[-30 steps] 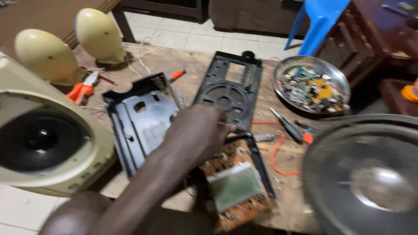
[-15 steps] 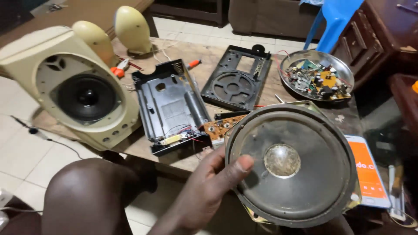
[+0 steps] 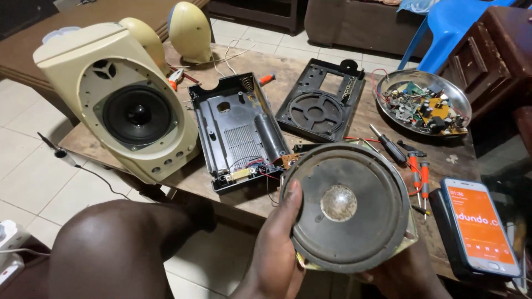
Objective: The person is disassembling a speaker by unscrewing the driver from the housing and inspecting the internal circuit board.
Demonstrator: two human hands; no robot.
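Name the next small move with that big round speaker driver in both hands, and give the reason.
Probably turn the large round grey speaker driver over to see its back. Only the dusty cone and dome face up. The left hand grips its left rim, the right hand supports it underneath, clear of the wooden table.

Speaker cone (image 3: 354,221) matt, dusty; table (image 3: 288,66) rough wood.
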